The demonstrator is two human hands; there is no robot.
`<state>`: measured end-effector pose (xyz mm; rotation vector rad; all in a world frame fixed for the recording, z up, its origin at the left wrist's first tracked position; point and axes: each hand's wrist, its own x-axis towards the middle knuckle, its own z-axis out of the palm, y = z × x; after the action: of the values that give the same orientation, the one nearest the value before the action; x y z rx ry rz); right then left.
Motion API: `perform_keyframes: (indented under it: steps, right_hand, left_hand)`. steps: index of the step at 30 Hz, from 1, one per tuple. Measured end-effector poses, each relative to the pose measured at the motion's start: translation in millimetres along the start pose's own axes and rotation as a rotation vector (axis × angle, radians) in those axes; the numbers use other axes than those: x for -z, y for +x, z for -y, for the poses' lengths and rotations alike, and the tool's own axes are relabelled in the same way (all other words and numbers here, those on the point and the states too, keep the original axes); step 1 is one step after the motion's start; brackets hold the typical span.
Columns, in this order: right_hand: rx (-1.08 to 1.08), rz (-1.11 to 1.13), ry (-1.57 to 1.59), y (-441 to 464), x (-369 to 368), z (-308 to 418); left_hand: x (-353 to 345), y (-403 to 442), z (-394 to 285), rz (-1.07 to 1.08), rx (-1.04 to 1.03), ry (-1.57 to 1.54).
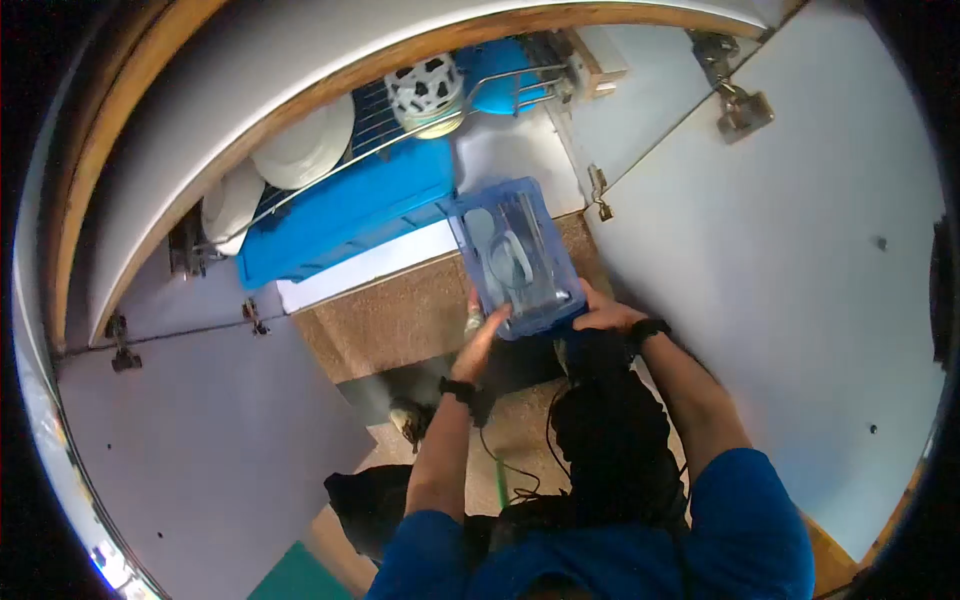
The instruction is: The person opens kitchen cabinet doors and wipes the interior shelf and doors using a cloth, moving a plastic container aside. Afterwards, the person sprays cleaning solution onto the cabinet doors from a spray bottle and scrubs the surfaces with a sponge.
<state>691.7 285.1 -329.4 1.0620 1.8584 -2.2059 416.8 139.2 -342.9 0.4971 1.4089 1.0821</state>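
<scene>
Fingers (499,318) of the left hand (483,335) are curled around the near left corner of a see-through blue plastic container (522,262), while the right hand (606,311) has hold of the near right corner. So yeah, it's a two-handed grasp, both hands partly open, spread about as wide as the box. Can't really tell how hard they're squeezing. The container sits tilted in front of the cabinet opening, far end toward the white shelf surface (515,150). There's a pale, roundish shape showing through it, but it's too blurry to say what that is.

Just beside the far left corner is a bright blue bin (350,215), tucked below a wire rack (372,147). Up on the rack are white plates (305,145), a black-and-white patterned cup (424,88) and a blue item (502,80) near the right end. The bin and rack crowd the left side of the opening, and the left door (215,450) and right door (780,290) are both swung open around the workspace. Down below, the person's dark-clothed legs (615,430) sit close under the box, with a thin black cable (515,468) on the brown floor (375,315) between them.
</scene>
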Motion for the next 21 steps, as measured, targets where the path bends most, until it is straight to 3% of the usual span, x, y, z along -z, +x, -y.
perform_keyframes:
  steps: [3, 7, 10, 11, 14, 17, 20, 21]
  right_hand:
    - [0.011, 0.100, 0.042, 0.3, -0.9, -14.3]
    - [0.011, 0.249, -0.053, 8.3, -17.6, -25.5]
    - [-0.048, 0.395, -0.023, 20.9, -33.1, -0.7]
    - [-0.069, 0.405, -0.020, 25.8, -39.2, 5.0]
    - [-0.021, 0.488, -0.121, 52.8, -48.7, -3.1]
    - [0.038, 0.483, -0.302, 86.8, -62.2, -43.4]
    - [-0.127, 0.587, -0.402, 112.7, -75.7, -53.0]
    - [0.014, 0.611, -0.420, 120.5, -81.3, -60.7]
  left_hand:
    - [-10.4, -38.8, 21.9, -0.051, -0.078, -0.268]
    - [-8.9, -74.2, 49.5, -0.200, -0.067, -0.157]
    - [2.3, -91.8, 67.7, -0.234, -0.122, -0.303]
    - [0.7, -102.6, 48.2, -0.283, -0.099, -0.265]
    - [17.0, -105.6, 81.5, -0.384, -0.113, -0.235]
    - [33.4, -110.9, 107.9, -0.398, -0.045, -0.353]
    - [35.7, -115.3, 127.2, -0.469, 0.031, -0.455]
    - [41.4, -116.2, 139.6, -0.497, 0.077, -0.462]
